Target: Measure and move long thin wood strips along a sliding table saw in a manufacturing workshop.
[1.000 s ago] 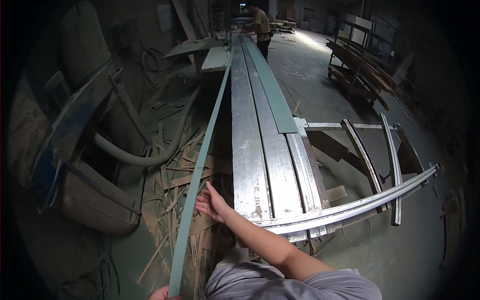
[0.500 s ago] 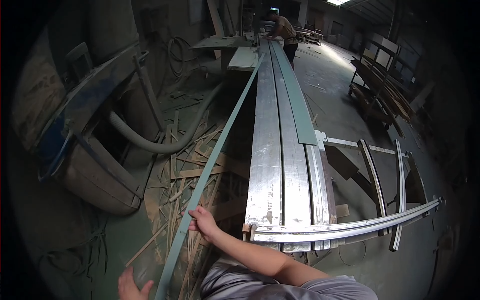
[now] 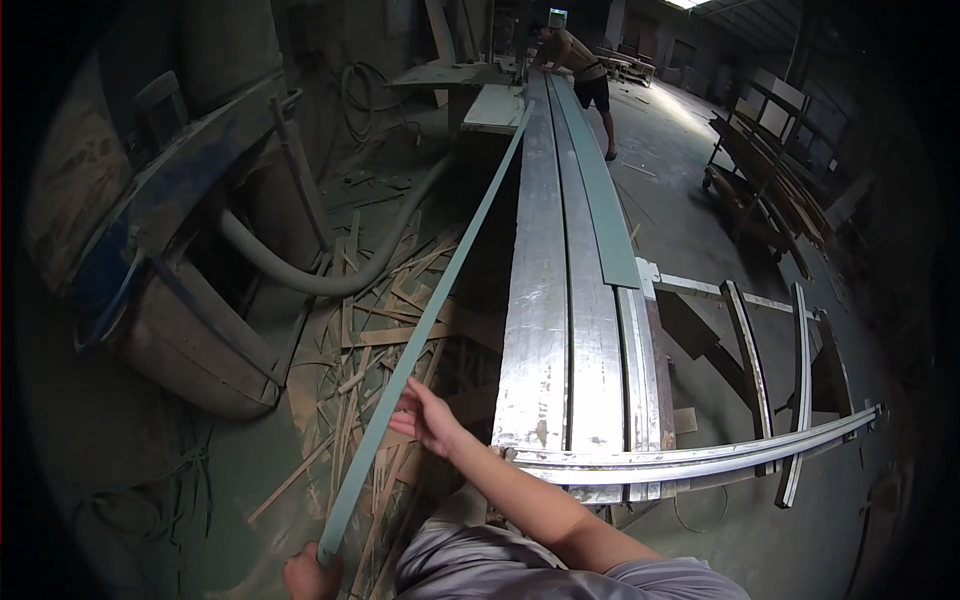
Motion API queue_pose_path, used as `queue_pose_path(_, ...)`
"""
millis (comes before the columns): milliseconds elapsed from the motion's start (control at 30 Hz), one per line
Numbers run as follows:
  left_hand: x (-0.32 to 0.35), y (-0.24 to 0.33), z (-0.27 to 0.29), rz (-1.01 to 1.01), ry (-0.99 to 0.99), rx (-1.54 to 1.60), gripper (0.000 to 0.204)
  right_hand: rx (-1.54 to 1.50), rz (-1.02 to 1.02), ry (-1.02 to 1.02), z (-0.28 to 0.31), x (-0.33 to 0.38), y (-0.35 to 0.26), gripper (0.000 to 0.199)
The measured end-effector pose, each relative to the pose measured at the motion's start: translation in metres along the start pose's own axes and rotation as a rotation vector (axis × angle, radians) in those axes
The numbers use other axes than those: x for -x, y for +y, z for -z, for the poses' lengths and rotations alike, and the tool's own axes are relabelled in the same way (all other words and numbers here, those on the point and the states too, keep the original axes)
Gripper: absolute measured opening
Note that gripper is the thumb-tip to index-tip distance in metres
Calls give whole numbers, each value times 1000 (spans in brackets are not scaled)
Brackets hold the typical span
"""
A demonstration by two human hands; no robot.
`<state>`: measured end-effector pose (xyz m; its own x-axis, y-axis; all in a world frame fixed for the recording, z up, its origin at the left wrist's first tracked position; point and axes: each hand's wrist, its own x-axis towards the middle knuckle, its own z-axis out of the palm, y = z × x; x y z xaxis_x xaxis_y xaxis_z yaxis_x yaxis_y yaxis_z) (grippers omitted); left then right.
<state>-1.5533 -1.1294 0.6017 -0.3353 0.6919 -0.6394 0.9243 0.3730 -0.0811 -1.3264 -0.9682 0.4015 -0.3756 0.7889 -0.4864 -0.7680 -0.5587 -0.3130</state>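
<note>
A long, narrow green strip (image 3: 432,310) slants from the far end of a metal sliding table (image 3: 535,330) down toward me. At its near end, my left hand (image 3: 312,572) is closed around it. Farther up, my right hand (image 3: 428,420) is at the strip's right edge with fingers stretched out and apart; whether the fingertips bear its weight is hard to tell. A wider green board (image 3: 598,205) lies along the right side of the metal table.
Below the strip, wood offcuts (image 3: 385,325) litter the floor. A thick hose (image 3: 300,283) and a dusty machine (image 3: 190,310) are at left. A metal frame (image 3: 690,462) juts out right, and a loaded cart (image 3: 765,170) stands beyond. Another person (image 3: 575,60) bends over the far end.
My left hand has closed on the strip's near end. My right hand has loosened its pinch and shifted slightly up and right. The other person has stepped rightward, showing a leg.
</note>
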Motion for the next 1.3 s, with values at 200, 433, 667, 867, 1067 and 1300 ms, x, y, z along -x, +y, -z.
queue_pose_path(200, 19, -37, -5, 23, 59, -62, 53, -88, 187, 355, 47, -80, -61, 51)
queue_pose_path(433, 31, -68, -9, -24, 143, -13, 52, -177, 219, 202, 51, -105, -81, 52)
queue_pose_path(667, 21, -92, -8, -54, 272, -45, 48, -116, 397, 170, 5, -112, -113, 19)
queue_pose_path(867, 4, -127, -45, -109, 357, 59, 48, -59, 626, 7, -64, -63, -156, 13)
queue_pose_path(1067, 1, -141, -42, -149, 403, 45, 54, -5, 573, -60, -69, -32, -191, 29)
queue_pose_path(1300, -6, -162, -63, -135, 278, 78, 60, 81, 743, 79, -58, -5, -175, 26)
